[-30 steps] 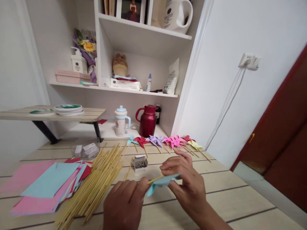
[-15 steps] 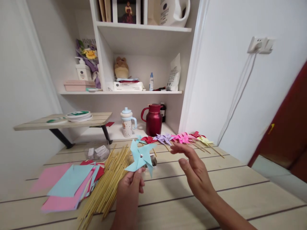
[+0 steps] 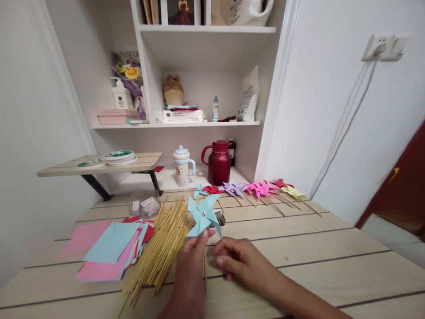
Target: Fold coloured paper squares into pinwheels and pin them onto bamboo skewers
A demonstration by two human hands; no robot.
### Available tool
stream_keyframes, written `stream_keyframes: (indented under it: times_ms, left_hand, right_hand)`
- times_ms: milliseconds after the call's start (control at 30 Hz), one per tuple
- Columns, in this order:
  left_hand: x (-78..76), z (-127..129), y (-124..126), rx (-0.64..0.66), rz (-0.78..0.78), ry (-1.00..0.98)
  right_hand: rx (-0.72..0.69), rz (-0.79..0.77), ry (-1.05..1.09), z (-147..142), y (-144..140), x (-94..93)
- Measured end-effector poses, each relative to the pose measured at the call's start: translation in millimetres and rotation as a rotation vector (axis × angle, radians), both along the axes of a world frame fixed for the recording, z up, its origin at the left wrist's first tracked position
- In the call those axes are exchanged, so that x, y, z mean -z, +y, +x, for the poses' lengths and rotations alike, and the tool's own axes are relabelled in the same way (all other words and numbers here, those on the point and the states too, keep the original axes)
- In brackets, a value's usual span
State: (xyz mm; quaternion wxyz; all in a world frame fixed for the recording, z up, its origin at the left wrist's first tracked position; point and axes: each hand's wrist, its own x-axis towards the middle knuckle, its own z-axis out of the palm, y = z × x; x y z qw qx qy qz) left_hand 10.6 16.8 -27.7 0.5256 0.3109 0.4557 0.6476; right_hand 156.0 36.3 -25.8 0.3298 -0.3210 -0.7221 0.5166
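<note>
Above the wooden table [image 3: 299, 261], the blue pinwheel [image 3: 203, 216] is pinched upright by the left hand [image 3: 192, 266], while the right hand [image 3: 239, 261], loosely curled and empty, should be kept off the vanes.

"FLOWER" reads on the bouquet wrapping [image 3: 128, 55] on the shelf; other labels seem too small to read.
</note>
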Motion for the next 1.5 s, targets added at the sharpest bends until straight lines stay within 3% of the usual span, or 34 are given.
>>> stream_keyframes:
  times_ms: [100, 233, 367, 500, 733, 1033, 1267, 1500]
  left_hand:
    - [-3.9, 2, 0, -0.032, 0.033, -0.058]
    - [-12.1, 6, -3, -0.027, -0.049, -0.172]
    - [-11.1, 8, -2, -0.09, -0.031, -0.202]
    - [-7.7, 8, 0, -0.095, -0.021, -0.194]
    - [-10.0, 11, -3, -0.075, -0.036, -0.165]
    - [1.8, 9, 1, -0.016, 0.007, -0.093]
    - [-7.5, 6, -2, -0.028, 0.011, 0.099]
    - [-7.0, 9, -1, -0.02, 0.046, 0.056]
  right_hand:
    - [-0.06, -0.112, 0.112, -9, -2, 6.8]
    - [-0.102, -0.146, 0.162, -18, -7, 9.6]
    - [-0.004, -0.186, 0.109, -21, -8, 11.4]
    - [0.02, -0.205, 0.057, -20, -8, 12.3]
    - [-0.014, -0.277, 0.171, -21, -7, 16.5]
    - [-0.018, -0.299, 0.124, -19, -7, 13.6]
    - [-0.037, -0.317, 0.137, -15, -6, 12.5]
    - [-0.002, -0.255, 0.158, -13, -4, 10.8]
